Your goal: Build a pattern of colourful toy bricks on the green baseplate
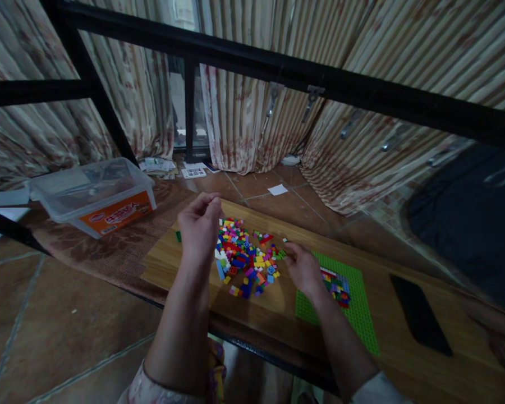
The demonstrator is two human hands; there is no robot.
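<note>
My left hand (200, 227) is raised over the left part of the pile of colourful toy bricks (246, 261), its thumb and fingertips pinched together. Whatever it may hold is too small to make out. At the pile's right edge, my right hand (303, 269) has thumb and forefinger a little apart, beside some small green bricks (281, 254). A small white piece (285, 240) shows near its forefinger. Partly behind my right wrist lies a green baseplate (359, 303), bearing a block of mixed-colour bricks (339, 287).
The wooden board (273, 314) carries a black flat object (421, 314) at right. To the left stands a clear plastic box (96, 191) with an orange label. A dark metal rail (252, 53) crosses before curtains (244, 118). White paper (278, 189) lies on the tiles beyond.
</note>
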